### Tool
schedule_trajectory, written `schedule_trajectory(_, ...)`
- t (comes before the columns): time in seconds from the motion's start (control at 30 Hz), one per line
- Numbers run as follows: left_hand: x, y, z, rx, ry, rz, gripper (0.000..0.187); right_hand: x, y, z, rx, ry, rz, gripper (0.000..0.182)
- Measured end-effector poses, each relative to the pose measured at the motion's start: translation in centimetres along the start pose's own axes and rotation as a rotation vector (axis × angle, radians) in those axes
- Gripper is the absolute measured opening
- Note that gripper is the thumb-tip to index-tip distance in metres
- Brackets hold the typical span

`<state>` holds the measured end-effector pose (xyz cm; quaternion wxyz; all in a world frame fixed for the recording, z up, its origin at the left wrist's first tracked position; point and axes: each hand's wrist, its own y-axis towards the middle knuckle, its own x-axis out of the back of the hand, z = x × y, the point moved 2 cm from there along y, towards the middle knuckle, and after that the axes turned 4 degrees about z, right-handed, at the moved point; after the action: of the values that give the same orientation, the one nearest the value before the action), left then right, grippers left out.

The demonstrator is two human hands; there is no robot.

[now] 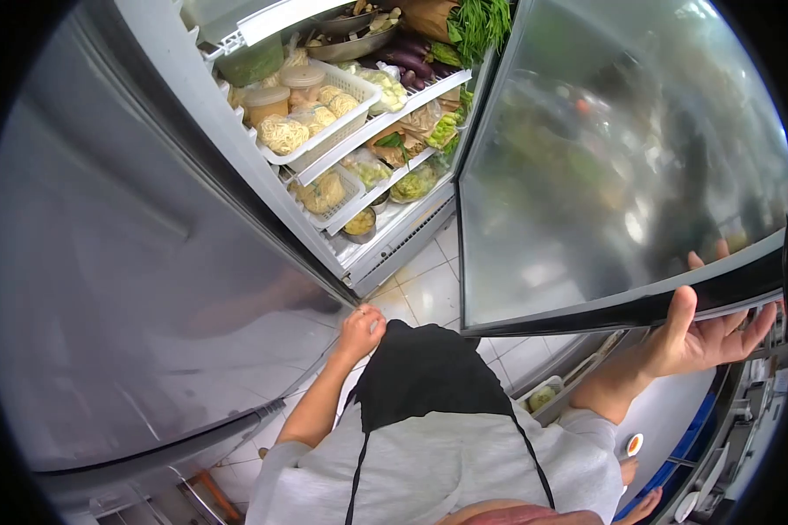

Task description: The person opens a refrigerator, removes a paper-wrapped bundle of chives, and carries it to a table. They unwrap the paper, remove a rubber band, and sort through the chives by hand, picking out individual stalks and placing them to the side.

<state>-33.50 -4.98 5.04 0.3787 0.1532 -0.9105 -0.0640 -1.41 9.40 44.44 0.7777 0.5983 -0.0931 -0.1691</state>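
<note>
Nearest the camera, the right hand is raised with the arm extended outward, its grip wrapped over the dark lower edge of the right door, thumb on the near face and fingers curled behind, which holds that door swung open clear of the refrigerator shelves. The left hand reaches forward on a bent arm, its grip closed against the edge of the steel left door, bracing it open. Beyond both doors, the shelves carry white baskets of noodles, bagged greens, and eggplants at the top.
</note>
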Motion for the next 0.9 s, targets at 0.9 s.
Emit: schedule_trajectory(0.9, -7.6, -3.4, 9.9, 0.737, 0.250, 0.801, 0.025, 13.8, 1.6, -20.5, -0.178, -0.107, -0.083, 0.034)
